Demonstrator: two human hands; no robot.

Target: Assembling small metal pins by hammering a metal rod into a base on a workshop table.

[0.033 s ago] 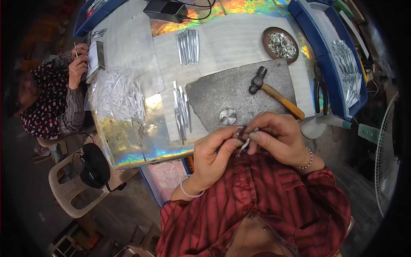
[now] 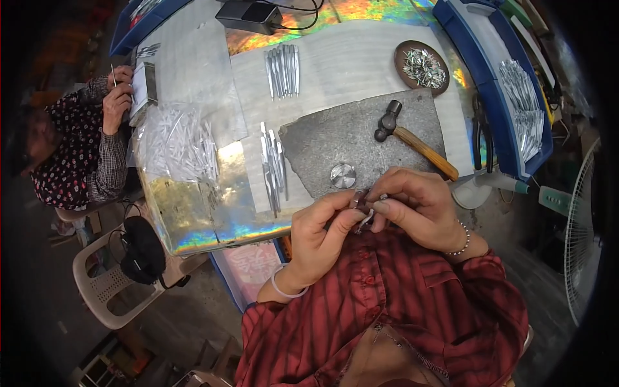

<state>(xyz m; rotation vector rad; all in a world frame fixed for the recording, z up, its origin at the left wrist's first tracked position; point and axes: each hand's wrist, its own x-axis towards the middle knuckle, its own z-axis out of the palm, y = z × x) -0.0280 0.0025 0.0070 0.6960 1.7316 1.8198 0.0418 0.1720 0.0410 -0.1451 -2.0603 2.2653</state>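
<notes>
Silvery piece [image 2: 367,220] pinched — left hand [image 2: 325,226], right hand [image 2: 416,209], both angled inward

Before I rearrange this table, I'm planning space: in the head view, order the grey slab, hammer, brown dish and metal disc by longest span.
1. Grey slab, though partly covered
2. Hammer
3. Brown dish
4. Metal disc

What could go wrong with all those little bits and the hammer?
The small pale piece between the left hand and right hand might slip and drop. The right hand could bump the hammer, whose wooden handle ends nearby. And if someone knocked the round brown dish, the little metal bits heaped in it might scatter.
</notes>
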